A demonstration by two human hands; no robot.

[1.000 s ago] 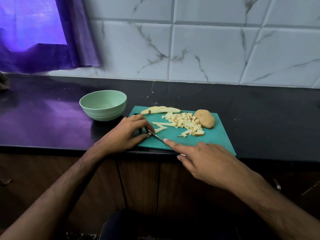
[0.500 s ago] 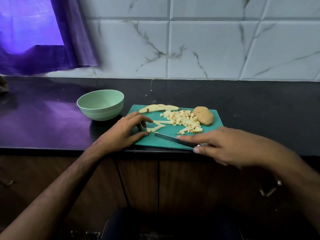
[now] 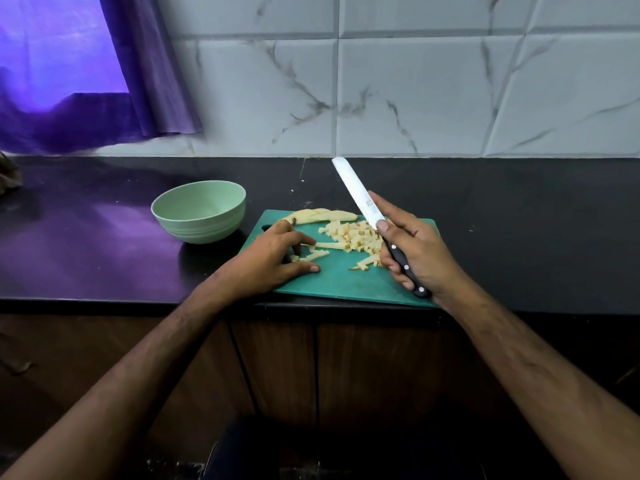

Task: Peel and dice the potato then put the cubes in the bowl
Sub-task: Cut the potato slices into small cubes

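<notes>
We see a dim kitchen lit mostly by violet daylight through the curtain (image 3: 52,81) at upper left, which glares purple on the dark countertop (image 3: 86,244). Tile lines bow from wide-angle distortion; the lower cabinets (image 3: 277,368) sink into shadow.

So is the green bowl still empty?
Empty: the bowl shows only its bare inside, and the potato cubes lie on the cutting board.

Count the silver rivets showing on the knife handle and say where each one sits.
3. On the knife handle in the right hand: one near the blade, one mid-handle, one at the butt end. Fingers cover part of the handle and might hide more.
</notes>
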